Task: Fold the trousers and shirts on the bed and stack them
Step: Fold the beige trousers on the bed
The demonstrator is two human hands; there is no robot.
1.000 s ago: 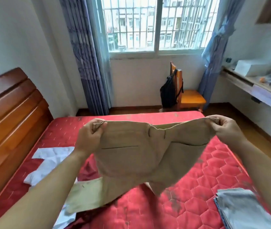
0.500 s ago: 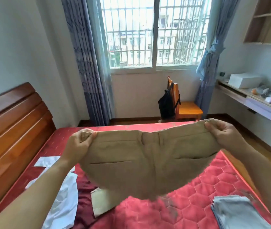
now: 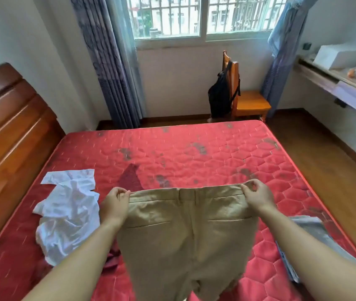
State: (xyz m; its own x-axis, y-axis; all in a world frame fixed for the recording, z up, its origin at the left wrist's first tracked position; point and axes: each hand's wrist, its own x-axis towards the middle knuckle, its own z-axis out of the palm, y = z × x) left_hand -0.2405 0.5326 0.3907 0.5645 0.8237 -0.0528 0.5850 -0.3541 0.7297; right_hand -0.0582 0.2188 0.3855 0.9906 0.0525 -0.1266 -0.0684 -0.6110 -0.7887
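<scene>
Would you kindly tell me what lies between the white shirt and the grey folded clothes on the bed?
Head view: the tan trousers, gripped at the waistband by left hand and right hand, and a dark red cloth.

We stretch both bare forearms forward, apart and about level. Our left hand (image 3: 116, 203) pinches one end of the waistband of the trousers (image 3: 185, 235) between thumb and curled fingers; our right hand (image 3: 257, 196) pinches the other end likewise.

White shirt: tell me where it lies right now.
In the head view the white shirt lies crumpled on the left side of the red bed, between the wooden headboard and the left hand that pinches the khaki trousers.
</scene>
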